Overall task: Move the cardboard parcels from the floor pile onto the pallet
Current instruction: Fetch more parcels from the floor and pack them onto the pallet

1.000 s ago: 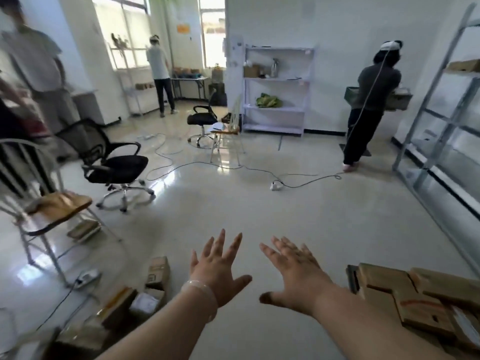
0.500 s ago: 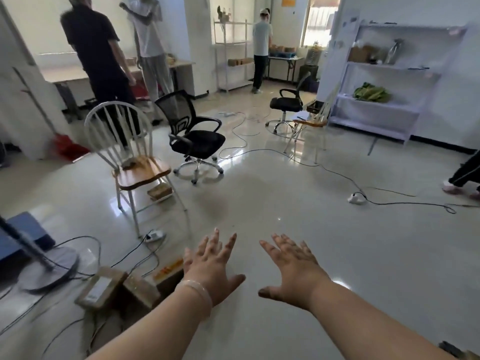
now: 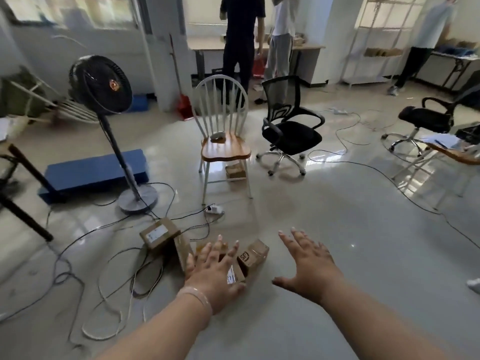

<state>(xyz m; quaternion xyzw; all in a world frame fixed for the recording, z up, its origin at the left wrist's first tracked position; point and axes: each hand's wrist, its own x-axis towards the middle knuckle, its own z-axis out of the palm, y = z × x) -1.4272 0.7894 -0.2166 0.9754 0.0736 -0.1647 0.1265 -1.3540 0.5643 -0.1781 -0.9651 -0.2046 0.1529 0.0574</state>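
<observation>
Glossy floor [image 3: 350, 209] spreads out before you, strewn with cables [image 3: 117, 268]. The parcels [image 3: 159, 233] lie heaped on it, close below you, near the fan [image 3: 101, 84] base and in front of a white chair [image 3: 223, 146]. Your left hand [image 3: 213, 268] is over the heap, fingers straight and spread, holding nothing; you cannot tell whether it touches a box. Your right hand [image 3: 309, 263] is splayed wide and empty, just right of the heap, above bare floor.

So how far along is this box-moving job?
Done: cannot tell, the pallet is out of view. In hand: nothing; left hand and right hand reach open toward the floor pile. Left: that whole pile, plus a box under the wooden chair.
</observation>
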